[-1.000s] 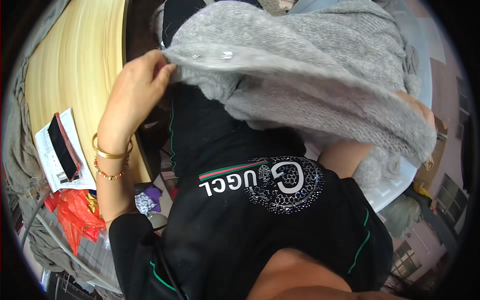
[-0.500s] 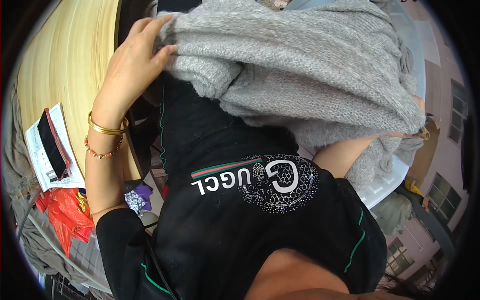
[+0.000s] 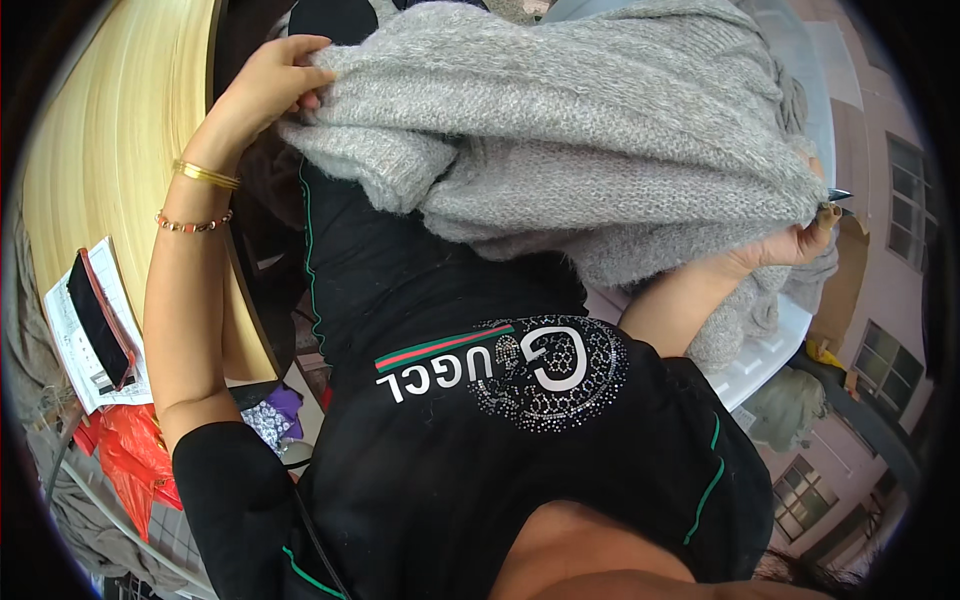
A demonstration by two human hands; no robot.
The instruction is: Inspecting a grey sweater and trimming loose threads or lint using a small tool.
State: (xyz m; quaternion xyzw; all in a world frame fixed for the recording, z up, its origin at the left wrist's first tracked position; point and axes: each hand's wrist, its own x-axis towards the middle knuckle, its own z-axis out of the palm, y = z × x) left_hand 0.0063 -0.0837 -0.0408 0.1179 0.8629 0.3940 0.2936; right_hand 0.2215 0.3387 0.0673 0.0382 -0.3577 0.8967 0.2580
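A fuzzy grey knitted garment (image 3: 600, 130) is stretched across my lap between my two hands. My left hand (image 3: 285, 80) is closed on its left end, beside a ribbed, folded part. At the right end my right hand (image 3: 785, 248) is closed by the garment's edge, its fingers bent and partly hidden by the knit. A small dark pointed metal tip (image 3: 840, 194) sticks out just above those fingers; the rest of that tool is hidden, so I cannot tell its kind.
On the left stands a wooden table (image 3: 110, 130) with papers (image 3: 62, 320) and a black, red-edged flat case (image 3: 100, 320). Below it are a red plastic bag (image 3: 140, 455) and a purple patterned cloth (image 3: 275, 418). A pale plastic tub (image 3: 775, 365) holds more grey knitwear at right.
My left hand has shifted slightly left with the garment's end. My right hand shows more now, its fingers raised, and the metal tip has come into sight.
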